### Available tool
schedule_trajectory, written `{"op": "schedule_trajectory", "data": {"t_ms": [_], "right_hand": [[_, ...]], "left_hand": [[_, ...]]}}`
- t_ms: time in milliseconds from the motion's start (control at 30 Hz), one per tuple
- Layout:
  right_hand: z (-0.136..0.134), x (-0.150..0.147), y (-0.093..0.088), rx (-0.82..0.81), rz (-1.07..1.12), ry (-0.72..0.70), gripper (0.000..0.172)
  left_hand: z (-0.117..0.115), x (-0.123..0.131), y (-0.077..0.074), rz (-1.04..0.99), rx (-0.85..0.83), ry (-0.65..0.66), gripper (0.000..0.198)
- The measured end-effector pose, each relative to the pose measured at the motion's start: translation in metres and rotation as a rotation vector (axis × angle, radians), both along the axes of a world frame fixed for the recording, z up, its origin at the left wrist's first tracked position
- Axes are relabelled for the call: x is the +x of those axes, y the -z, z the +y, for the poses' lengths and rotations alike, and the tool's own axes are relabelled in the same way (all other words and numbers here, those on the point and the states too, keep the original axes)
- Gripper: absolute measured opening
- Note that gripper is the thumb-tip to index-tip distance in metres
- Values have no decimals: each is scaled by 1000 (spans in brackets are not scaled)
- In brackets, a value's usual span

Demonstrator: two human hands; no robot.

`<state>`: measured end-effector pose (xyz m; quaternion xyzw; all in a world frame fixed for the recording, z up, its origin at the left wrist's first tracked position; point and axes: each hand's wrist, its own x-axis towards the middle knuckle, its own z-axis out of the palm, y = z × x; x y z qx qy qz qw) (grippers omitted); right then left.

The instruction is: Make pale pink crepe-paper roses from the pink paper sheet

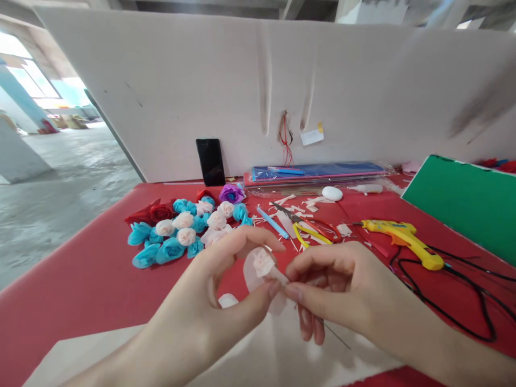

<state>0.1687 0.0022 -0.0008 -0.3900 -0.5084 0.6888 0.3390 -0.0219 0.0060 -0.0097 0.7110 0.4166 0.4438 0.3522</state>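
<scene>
the left hand point(201, 317) and the right hand point(346, 290) meet over the worktop point(97, 258). between them is a small pale pink flower point(263, 263), held up in the air with its top tipped to the left. a thin, pale petal point(252, 274) sits around it. the left hand is curved like a letter c, with its thumb touching the bottom of the flower and its pointing finger bent over the top. i cannot tell if its fingers press on the back. the right hand pinches the bottom end of the flower between thumb and finger, and a thin wire point(337, 335) sticks out below that hand. under the hands lies a big white paper point(113, 349).

to the left is a bunch of flowers point(171, 249) in blue, red, pink and purple. a black phone point(210, 162) leans on the white wall point(169, 91) behind. past the hands lie a blue pen point(273, 222), paper scraps, and tools with yellow and red handles. on the right is a yellow glue gun point(403, 236) with a black cord point(470, 329), near a green board point(470, 207).
</scene>
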Motion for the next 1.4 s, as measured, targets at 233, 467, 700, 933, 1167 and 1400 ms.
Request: {"op": "schedule_trajectory", "data": {"t_ms": [233, 467, 700, 933, 1167, 1400], "right_hand": [[-6, -9, 18, 247, 87, 280, 14], [-6, -13, 21, 688, -85, 456, 16], [-14, -7, 19, 1161, -296, 559, 19], [-13, -9, 22, 1264, -328, 542, 20], [-6, -9, 11, 632, -82, 364, 14], [-1, -2, 6, 258, 71, 96, 20]], "left_hand": [[-5, 15, 1, -487, -444, 107, 10], [-2, 19, 6, -531, -449, 89, 20], [-14, 18, 7, -343, -205, -5, 22], [-16, 17, 10, -274, -60, -107, 25], [-10, 12, 1, -172, -23, -95, 25], [-6, 10, -1, -270, -140, 35, 26]]}}
